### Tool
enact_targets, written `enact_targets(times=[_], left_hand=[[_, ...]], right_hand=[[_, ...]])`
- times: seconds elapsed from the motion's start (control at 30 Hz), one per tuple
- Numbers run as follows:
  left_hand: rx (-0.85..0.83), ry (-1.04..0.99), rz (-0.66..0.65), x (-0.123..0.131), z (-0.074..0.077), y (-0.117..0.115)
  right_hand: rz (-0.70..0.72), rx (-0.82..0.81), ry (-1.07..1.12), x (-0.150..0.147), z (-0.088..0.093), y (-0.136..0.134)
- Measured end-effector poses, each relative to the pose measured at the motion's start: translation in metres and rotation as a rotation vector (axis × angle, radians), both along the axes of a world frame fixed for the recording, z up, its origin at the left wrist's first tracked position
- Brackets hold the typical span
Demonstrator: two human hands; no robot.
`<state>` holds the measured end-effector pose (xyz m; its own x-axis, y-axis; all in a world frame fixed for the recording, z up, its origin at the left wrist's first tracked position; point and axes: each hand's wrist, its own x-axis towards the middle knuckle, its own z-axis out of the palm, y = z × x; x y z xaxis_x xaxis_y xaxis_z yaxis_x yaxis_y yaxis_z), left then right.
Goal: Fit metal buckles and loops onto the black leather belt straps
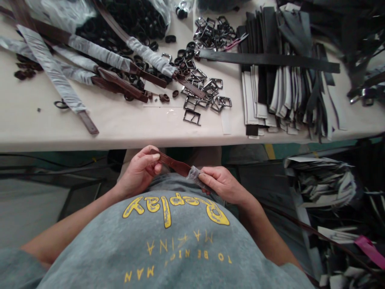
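Note:
A brown leather belt (pixel 176 163) is stretched between my two hands, in front of my shirt and below the table edge. My left hand (pixel 141 166) pinches its bare end between thumb and fingers. Clear plastic wrap (pixel 194 173) covers the belt near my right hand (pixel 221 182), whose fingers are closed around that wrapped part. Beyond the right hand, the rest of the belt is hidden. On the table ahead are loose metal buckles (pixel 191 116) and several more brown belts in plastic wrap (pixel 57 74).
The pale table (pixel 129 136) spans the view ahead. Black belt loops (pixel 126 24) pile up at the back. Black straps (pixel 264 80) lie stacked at the right, near pink-handled scissors (pixel 236 42). Below right, a crate (pixel 296 188) holds bundled strips.

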<state>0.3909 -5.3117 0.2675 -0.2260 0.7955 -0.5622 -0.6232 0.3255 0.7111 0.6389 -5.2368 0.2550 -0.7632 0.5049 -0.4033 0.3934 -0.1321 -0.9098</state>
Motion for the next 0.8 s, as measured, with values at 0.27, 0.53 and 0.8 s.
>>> enact_targets(times=[0.27, 0.53, 0.8], left_hand=[[0.008, -0.001, 0.098, -0.006, 0.002, 0.004], [-0.01, -0.14, 0.087, -0.003, 0.001, 0.005], [-0.013, -0.042, -0.244, 0.007, -0.009, -0.004]], right_hand=[[-0.051, -0.054, -0.078, 0.033, -0.004, -0.006], [-0.101, -0.055, -0.086, 0.039, 0.008, -0.007], [-0.107, -0.06, -0.054, 0.03, 0.006, -0.007]])
